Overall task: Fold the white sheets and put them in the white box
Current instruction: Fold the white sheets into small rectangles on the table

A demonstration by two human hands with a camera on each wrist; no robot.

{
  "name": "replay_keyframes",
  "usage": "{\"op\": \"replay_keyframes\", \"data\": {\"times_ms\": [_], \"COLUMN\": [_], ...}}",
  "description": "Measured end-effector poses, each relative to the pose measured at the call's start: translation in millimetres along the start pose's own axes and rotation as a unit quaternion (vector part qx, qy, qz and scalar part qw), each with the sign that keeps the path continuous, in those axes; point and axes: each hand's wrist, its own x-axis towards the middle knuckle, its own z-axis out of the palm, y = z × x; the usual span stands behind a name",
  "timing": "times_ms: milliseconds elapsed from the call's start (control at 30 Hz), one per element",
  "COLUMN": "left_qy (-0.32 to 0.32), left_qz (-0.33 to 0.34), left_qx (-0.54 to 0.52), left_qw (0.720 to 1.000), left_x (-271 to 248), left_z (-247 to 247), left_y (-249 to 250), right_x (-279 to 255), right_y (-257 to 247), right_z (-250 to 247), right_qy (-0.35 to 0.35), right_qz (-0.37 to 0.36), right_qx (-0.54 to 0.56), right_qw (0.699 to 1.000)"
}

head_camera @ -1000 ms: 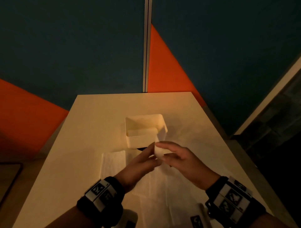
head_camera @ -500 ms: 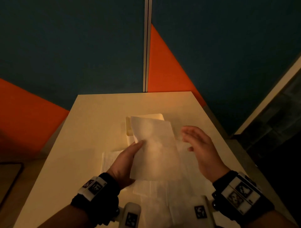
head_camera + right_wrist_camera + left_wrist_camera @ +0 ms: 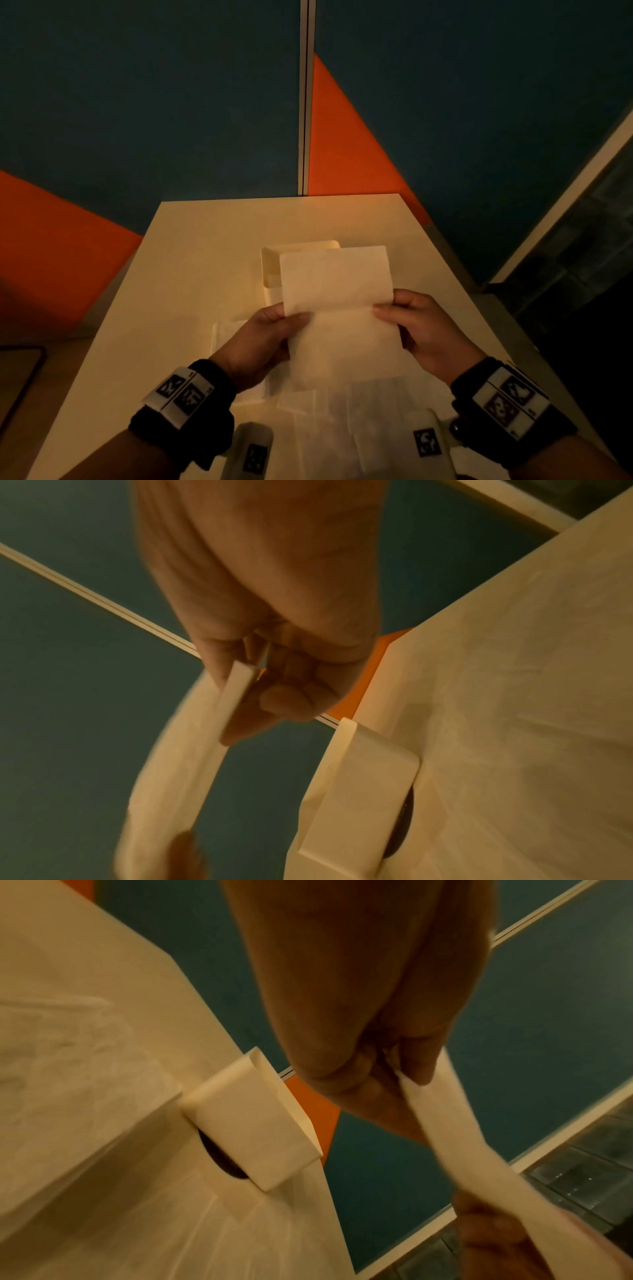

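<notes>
Both hands hold one white sheet point(image 3: 339, 308) up above the table, stretched between them. My left hand point(image 3: 274, 329) pinches its left edge, and my right hand point(image 3: 407, 318) pinches its right edge. The sheet point(image 3: 455, 1123) runs as a strip from the left thumb in the left wrist view, and the sheet point(image 3: 192, 739) curves away from the right fingers in the right wrist view. The white box point(image 3: 270, 260) stands on the table just beyond the sheet, mostly hidden by it. In the wrist views the box point(image 3: 253, 1123) point(image 3: 356, 799) shows as open-topped.
Several more white sheets point(image 3: 342, 428) lie spread on the table under my hands, one sheet point(image 3: 226, 335) off to the left. The pale table point(image 3: 205, 240) ends at a blue and orange wall. A dark round mark point(image 3: 222, 1161) lies at the box's foot.
A second ago both hands pinched a small folded piece by the box. The left hand then lifted a sheet, and now the right hand has taken hold of its right edge.
</notes>
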Motion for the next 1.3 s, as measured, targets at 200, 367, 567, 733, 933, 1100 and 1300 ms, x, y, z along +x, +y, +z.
{"op": "replay_keyframes", "data": {"times_ms": [200,367,567,733,933,1100,1300], "left_qy": [-0.011,-0.089,-0.194,-0.184,0.005,0.143,0.222], "left_qz": [0.019,-0.021,-0.077,-0.056,-0.015,-0.012,-0.024], "left_qx": [0.027,0.088,0.145,0.239,0.169,0.194,0.239], "left_qw": [0.999,0.992,0.967,0.952,0.985,0.97,0.945], "left_x": [-1.1,-4.7,-10.1,-2.0,4.7,2.4,1.8], "left_z": [-12.3,-26.0,-22.7,0.3,-21.6,-48.9,-80.2], "left_y": [6.8,15.5,25.6,18.3,5.5,-6.7,-32.2], "right_x": [-1.6,-1.8,0.5,0.9,17.6,34.9,24.7], "right_y": [1.4,-2.5,-7.6,-10.7,1.6,40.1,66.1], "right_z": [-2.9,-9.8,-8.6,11.9,-19.1,-77.6,-97.6], "right_qy": [-0.018,-0.02,-0.092,-0.161,-0.123,-0.063,-0.194], "right_qz": [0.001,-0.011,-0.011,-0.027,0.016,0.032,0.052], "right_qx": [0.013,-0.054,-0.156,-0.201,-0.253,-0.442,-0.72], "right_qw": [1.0,0.998,0.983,0.966,0.959,0.894,0.664]}}
